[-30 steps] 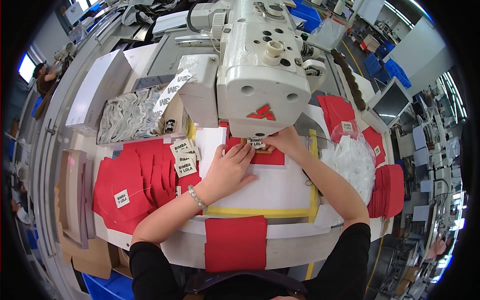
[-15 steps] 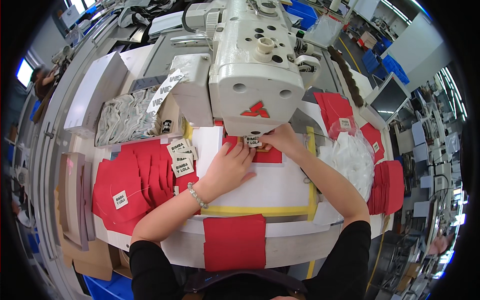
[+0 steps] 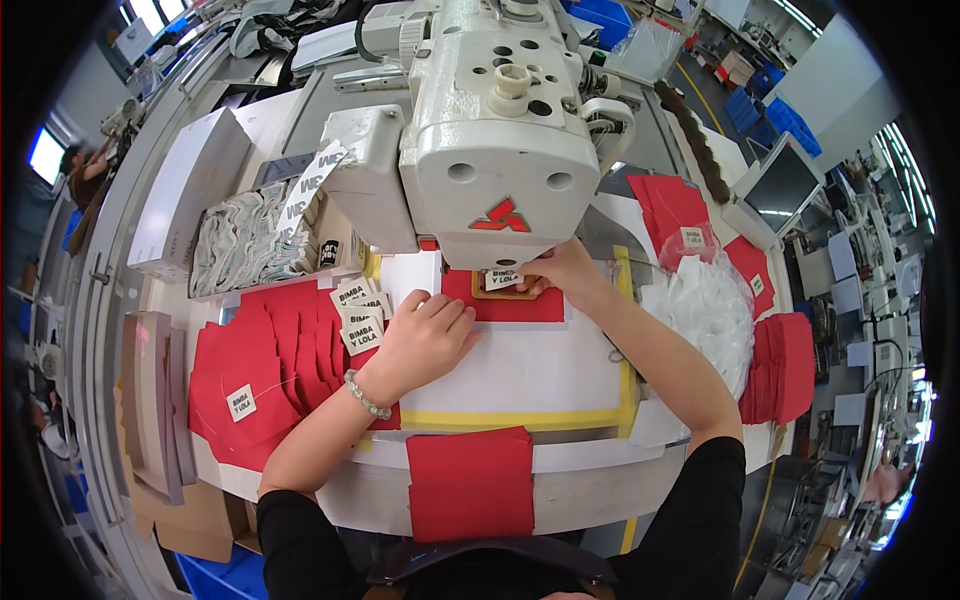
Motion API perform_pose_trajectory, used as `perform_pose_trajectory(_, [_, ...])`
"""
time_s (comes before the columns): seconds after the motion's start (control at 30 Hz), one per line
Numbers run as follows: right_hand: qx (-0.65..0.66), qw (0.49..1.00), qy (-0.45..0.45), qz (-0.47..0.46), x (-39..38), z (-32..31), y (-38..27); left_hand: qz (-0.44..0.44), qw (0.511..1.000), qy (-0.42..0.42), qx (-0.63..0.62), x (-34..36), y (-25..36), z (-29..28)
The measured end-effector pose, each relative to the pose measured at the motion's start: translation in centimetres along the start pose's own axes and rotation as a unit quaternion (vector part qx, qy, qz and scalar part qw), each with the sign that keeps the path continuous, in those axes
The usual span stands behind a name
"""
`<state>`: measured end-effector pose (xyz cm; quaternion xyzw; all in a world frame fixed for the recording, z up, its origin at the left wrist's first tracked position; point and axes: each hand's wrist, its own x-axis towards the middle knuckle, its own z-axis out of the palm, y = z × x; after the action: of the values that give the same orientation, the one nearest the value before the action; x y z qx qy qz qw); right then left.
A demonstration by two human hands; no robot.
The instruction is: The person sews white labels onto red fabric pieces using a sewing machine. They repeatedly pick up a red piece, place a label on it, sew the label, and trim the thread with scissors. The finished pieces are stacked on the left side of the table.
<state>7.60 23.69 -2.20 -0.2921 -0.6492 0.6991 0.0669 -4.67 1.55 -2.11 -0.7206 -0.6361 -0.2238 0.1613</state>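
Under the head of a white sewing machine (image 3: 505, 150) lies a flat red fabric piece (image 3: 520, 311). On it, inside a small brass-coloured frame (image 3: 490, 294), sits a cream label with dark print (image 3: 503, 279). My right hand (image 3: 562, 272) is closed at the frame's right end, its fingertips at the label's right edge; the machine head partly hides the label. My left hand (image 3: 428, 340) lies over the left edge of the red piece, fingers loosely bent, no object seen in it. Several loose cream labels (image 3: 362, 333) lie to its left on a stack of red fabric pieces (image 3: 250, 365).
A box of pale folded bundles (image 3: 250, 235) stands at left, beside a long white box (image 3: 190, 190). White plastic bags (image 3: 705, 330) and more red pieces (image 3: 783, 365) lie at right. One red stack (image 3: 470, 485) rests at the table's near edge. A monitor (image 3: 783, 190) stands far right.
My left hand has moved left and back from the label, uncovering the frame's left part. My right hand stays at the label's right edge. The view has shifted slightly.
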Motion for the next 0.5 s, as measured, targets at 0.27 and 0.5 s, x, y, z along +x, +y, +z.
perform_pose_trajectory(0.27, [-0.022,1.0,0.014,-0.016,-0.4,0.4,0.1,-0.02,0.999,-0.033,-0.003,-0.2,0.1,0.1])
perform_pose_trajectory(0.5, [-0.084,0.994,0.048,-0.041,-0.2,1.1,0.1,-0.017,0.996,-0.086,0.0,0.6,0.4,0.9])
